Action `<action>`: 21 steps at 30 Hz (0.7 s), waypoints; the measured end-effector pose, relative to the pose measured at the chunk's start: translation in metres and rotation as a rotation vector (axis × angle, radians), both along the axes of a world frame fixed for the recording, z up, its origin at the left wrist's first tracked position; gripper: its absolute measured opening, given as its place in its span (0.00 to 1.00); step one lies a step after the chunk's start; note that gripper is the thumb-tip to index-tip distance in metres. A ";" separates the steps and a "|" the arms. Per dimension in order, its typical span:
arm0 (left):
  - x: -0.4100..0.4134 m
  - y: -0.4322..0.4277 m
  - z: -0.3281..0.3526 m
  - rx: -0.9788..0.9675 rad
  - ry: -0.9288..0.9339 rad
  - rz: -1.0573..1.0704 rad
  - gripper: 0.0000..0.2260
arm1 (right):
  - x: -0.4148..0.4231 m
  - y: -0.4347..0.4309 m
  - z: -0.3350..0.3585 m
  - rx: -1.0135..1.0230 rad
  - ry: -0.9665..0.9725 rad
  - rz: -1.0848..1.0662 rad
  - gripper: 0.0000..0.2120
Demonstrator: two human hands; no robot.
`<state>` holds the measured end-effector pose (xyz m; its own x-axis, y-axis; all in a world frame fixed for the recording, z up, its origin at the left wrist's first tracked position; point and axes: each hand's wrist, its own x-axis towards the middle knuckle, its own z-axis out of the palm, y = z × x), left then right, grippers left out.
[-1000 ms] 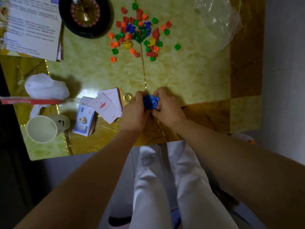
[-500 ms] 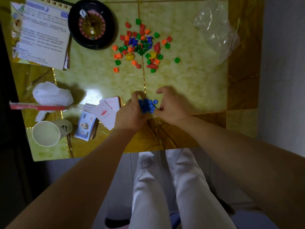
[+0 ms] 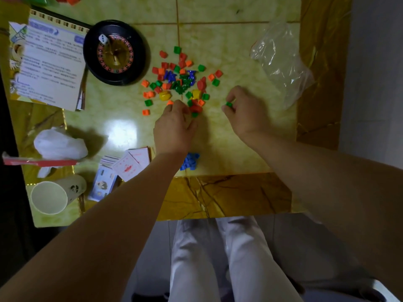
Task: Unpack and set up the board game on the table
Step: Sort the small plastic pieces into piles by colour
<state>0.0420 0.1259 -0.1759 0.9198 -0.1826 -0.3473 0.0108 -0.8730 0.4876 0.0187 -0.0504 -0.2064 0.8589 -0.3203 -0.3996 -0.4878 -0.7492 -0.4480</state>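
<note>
Both hands are reaching out from the blue pile [image 3: 189,161], which is sitting near the front edge of the table [image 3: 239,192] beside my left wrist, and are now working at the scattered coloured pieces [image 3: 181,81] farther out. My right hand [image 3: 246,115] is pinching a stray green piece [image 3: 229,104] between thumb and forefinger, just right of the scatter. My left hand [image 3: 174,125] is lying nearer the heap, fingers curling onto its near rim at a red piece [image 3: 195,109]; whether it is gripping anything I cannot tell.

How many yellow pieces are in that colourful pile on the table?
2. One yellow piece sits at the near-left edge of the pile; the other lies to its right. More may be buried.
</note>
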 end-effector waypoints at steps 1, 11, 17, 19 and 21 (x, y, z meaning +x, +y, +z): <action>0.003 -0.006 -0.002 0.012 0.013 0.030 0.15 | 0.001 -0.003 0.000 0.012 0.002 -0.003 0.08; 0.011 -0.014 -0.008 -0.054 0.083 0.212 0.08 | 0.031 -0.008 0.039 0.600 0.096 -0.294 0.07; 0.021 -0.002 -0.004 -0.608 0.306 0.699 0.12 | 0.041 0.013 0.038 0.456 0.015 -0.100 0.06; 0.027 -0.004 0.003 -0.667 0.350 0.804 0.16 | 0.041 0.019 0.032 0.334 -0.042 0.006 0.06; 0.031 -0.008 0.006 -0.664 0.346 0.821 0.14 | 0.041 0.022 0.023 0.210 -0.067 0.101 0.11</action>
<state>0.0733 0.1183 -0.1696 0.7191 0.1921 -0.6679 0.6917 -0.1049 0.7145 0.0600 -0.0282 -0.1835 0.9094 -0.1474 -0.3889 -0.3788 -0.6797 -0.6281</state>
